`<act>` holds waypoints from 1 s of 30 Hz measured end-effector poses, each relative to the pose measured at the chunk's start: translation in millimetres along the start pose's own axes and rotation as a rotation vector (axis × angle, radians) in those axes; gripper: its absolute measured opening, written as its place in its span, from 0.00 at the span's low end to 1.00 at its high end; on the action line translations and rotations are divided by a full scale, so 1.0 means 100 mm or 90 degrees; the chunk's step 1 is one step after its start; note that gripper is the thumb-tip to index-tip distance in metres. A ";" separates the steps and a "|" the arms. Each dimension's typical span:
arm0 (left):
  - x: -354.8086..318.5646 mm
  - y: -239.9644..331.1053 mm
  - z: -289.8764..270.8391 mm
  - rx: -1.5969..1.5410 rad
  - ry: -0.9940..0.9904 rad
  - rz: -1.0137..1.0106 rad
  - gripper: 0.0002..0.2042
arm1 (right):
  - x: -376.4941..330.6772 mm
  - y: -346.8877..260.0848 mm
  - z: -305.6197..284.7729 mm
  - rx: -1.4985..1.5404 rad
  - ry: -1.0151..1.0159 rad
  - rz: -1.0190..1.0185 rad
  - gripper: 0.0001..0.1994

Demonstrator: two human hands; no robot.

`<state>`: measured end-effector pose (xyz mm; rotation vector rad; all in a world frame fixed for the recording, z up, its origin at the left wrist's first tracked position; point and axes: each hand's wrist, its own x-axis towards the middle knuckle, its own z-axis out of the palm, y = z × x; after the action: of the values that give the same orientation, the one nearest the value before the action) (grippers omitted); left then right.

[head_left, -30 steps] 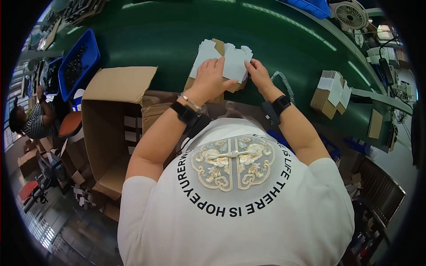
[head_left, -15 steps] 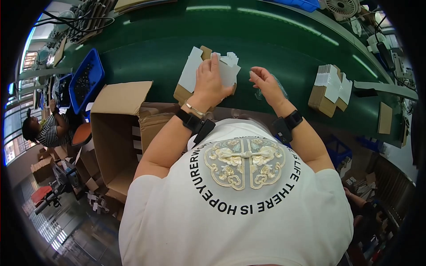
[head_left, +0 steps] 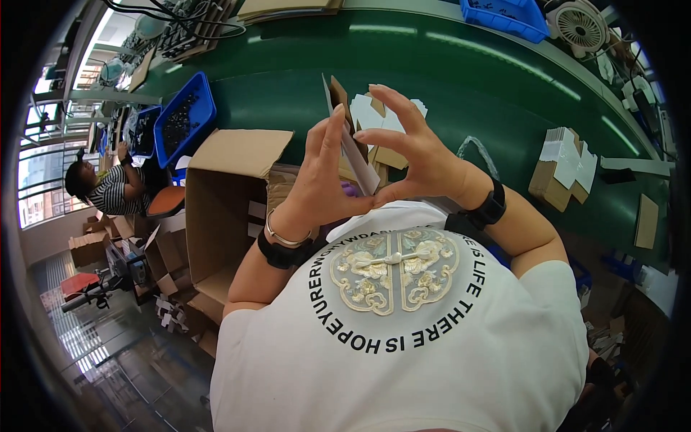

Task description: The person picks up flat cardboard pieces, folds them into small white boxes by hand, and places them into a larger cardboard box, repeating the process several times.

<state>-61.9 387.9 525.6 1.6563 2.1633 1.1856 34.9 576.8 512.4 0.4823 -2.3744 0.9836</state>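
A flat die-cut carton blank (head_left: 354, 153), white on one face and brown on the other, is tilted up on edge between my hands. My left hand (head_left: 317, 171) grips it, fingers along one face and thumb at its lower end. My right hand (head_left: 430, 158) is spread beside it, fingers apart and curved, index fingertip close to the blank and thumb near my left thumb. Behind them, partly hidden by my right hand, a pile of similar white and brown blanks (head_left: 365, 115) lies on the green table (head_left: 288, 79).
Another stack of blanks (head_left: 563, 167) stands to the right, beside a clear plastic strip (head_left: 479, 153). At left are an open cardboard box (head_left: 237, 155) and a blue bin (head_left: 205, 108) of small black parts. A person (head_left: 108, 191) sits farther left. A fan (head_left: 578, 27) stands at the far right.
The blank has come up off the pile and tilted on edge in my left hand. My right hand has moved left toward it, its fingers spreading. The view has shifted slightly.
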 end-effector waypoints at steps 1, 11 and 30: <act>-0.01 -0.01 0.00 -0.013 -0.023 0.013 0.60 | 0.00 0.01 0.00 0.001 0.000 -0.003 0.50; -0.02 -0.03 0.16 0.126 0.190 -0.020 0.63 | -0.17 0.06 0.14 0.133 0.076 0.231 0.39; -0.09 -0.34 -0.28 -0.383 -0.136 -0.111 0.17 | -0.28 -0.11 -0.13 0.358 -0.087 0.293 0.28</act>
<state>-99.3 364.4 518.7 1.2396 1.5687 1.3558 67.3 582.8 509.9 0.1974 -2.3551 1.9025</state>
